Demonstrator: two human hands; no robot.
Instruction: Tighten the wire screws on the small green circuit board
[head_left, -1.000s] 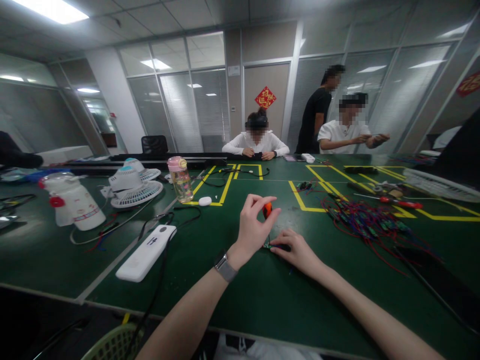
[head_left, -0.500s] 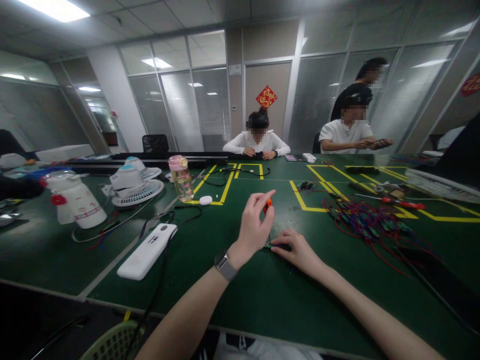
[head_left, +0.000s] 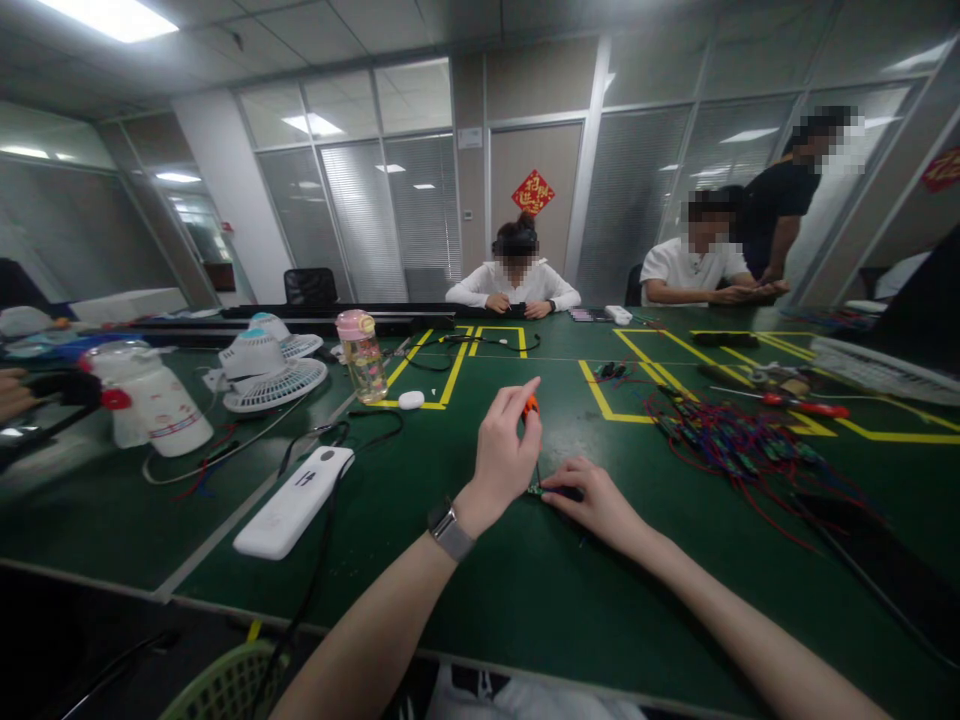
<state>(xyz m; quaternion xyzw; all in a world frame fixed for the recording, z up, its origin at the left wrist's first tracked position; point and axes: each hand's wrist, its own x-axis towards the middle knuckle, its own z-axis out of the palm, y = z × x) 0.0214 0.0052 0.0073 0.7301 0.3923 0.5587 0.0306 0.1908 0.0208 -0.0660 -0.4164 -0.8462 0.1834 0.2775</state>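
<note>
While the left hand (head_left: 501,450) clamped its grip on an orange-handled screwdriver (head_left: 532,407) at frame centre, the right hand (head_left: 596,500) pinned a small circuit board (head_left: 537,491) flat; fastening looked unfinished, with a wired pile (head_left: 720,435) waiting.

The orange-handled tool (head_left: 532,405) is mostly hidden by the left hand (head_left: 504,455). The small part (head_left: 551,492) is largely covered under the right hand (head_left: 596,500), too small to identify.

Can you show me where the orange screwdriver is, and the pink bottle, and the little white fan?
orange screwdriver (head_left: 532,405): head view, on its orange handle showing past the left hand's fingers.
pink bottle (head_left: 362,358): head view, on its clear body below the pink lid.
white fan (head_left: 268,372): head view, on its round grille.
</note>
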